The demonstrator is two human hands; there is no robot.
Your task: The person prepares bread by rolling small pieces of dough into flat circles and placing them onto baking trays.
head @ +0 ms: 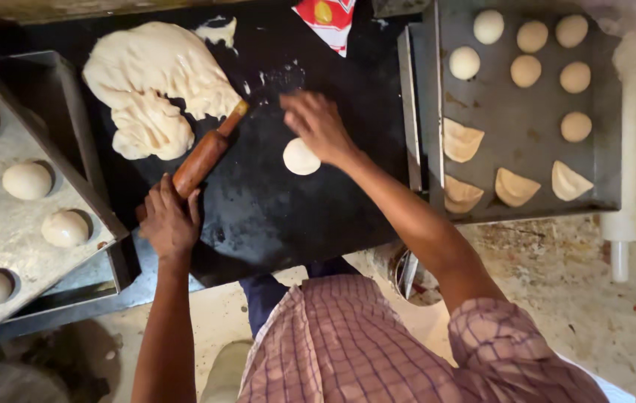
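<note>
Black work slab [288, 216] on a worn, stained floor, metal trays on both sides. Left hand [170, 222] closed around near end of wooden rolling pin [204, 155]; pin lies diagonally, far end touching big mass of pale dough [155, 82] at slab's top left. Right hand [316, 123] loosely open, fingers spread and bent down on slab, gripping nothing; small flat dough disc [301, 157] sits just under the heel of the hand, touching or nearly so, can't tell. Left tray [4, 231] carries round dough balls [27, 180]. Right tray [519, 119] has dough balls [526, 71] at far end, folded half-moon pieces [515, 186] nearer. White plastic roller [622, 186] beside right tray. Red-white packet [329, 21] at slab's top edge. Person wears checked shirt [348, 343]
</note>
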